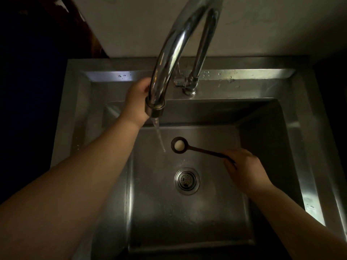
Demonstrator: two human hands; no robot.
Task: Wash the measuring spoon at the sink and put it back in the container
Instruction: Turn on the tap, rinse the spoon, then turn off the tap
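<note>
A dark measuring spoon [189, 148] with a round bowl and a pale spot inside is held level over the steel sink [293, 147]. My right hand [242, 166] grips the end of its handle. A thin stream of water [159, 136] falls from the chrome faucet [169, 53] just left of the spoon's bowl, not touching it. My left hand [136, 102] reaches behind the faucet spout, its fingers hidden by the spout, so what it touches is unclear. No container is in view.
The round drain strainer [187, 181] sits in the sink floor below the spoon. The faucet base [189, 87] stands on the sink's back ledge by a pale wall. Dark areas flank the sink on both sides.
</note>
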